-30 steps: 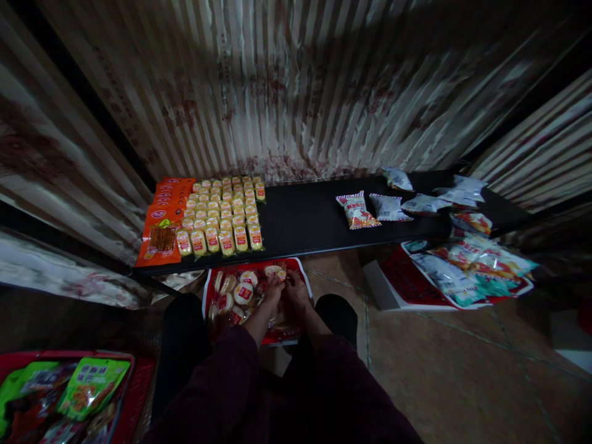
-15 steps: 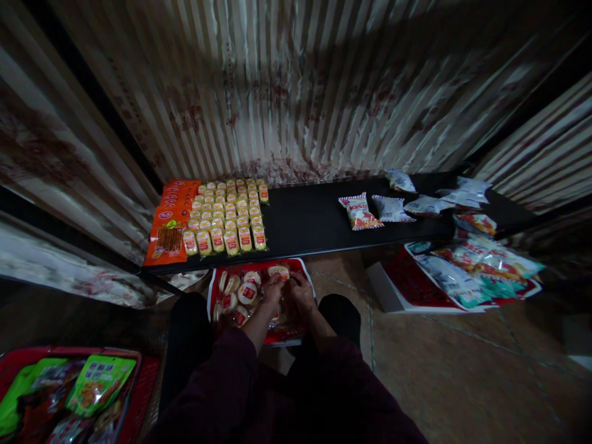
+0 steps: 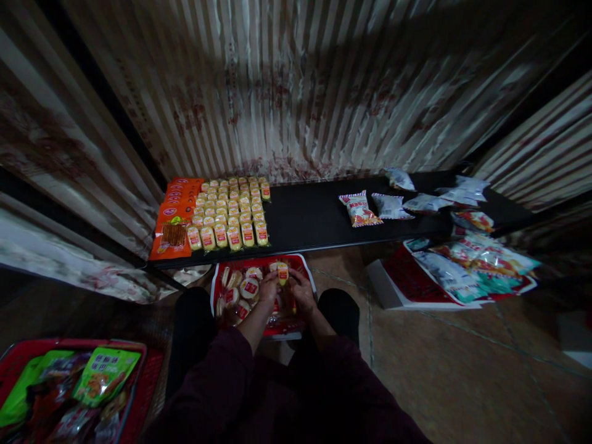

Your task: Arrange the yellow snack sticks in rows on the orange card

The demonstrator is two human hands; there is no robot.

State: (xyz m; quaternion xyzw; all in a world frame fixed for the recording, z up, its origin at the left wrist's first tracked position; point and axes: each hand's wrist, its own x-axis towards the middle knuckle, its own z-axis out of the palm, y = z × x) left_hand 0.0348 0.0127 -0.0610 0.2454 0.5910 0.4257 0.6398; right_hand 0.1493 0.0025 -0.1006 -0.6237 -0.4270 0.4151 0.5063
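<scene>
My left hand (image 3: 268, 290) and my right hand (image 3: 302, 291) are closed on a small wrapped snack cake (image 3: 282, 274), yellow with a red and orange label, held upright between their fingertips. Beneath them is a red basket (image 3: 214, 290) with a white rim, between my knees. In it lie several round wrapped pastries (image 3: 249, 288) with red labels. Just beyond, rows of matching wrapped cakes (image 3: 234, 237) stand upright at the left part of a black shelf (image 3: 303, 216). Orange snack packets (image 3: 174, 235) lie left of those rows.
Small striped snack bags (image 3: 359, 208) lie along the shelf's right part. A red basket of larger snack bags (image 3: 485, 256) sits below them on the tiled floor (image 3: 416, 364). At lower left is another basket with green pouches (image 3: 106, 375). Pleated curtains (image 3: 296, 92) hang behind.
The snack cake between my hands has tipped from lying nearly flat to upright, its label now facing me. Both hands stay over the basket. The view has shifted slightly.
</scene>
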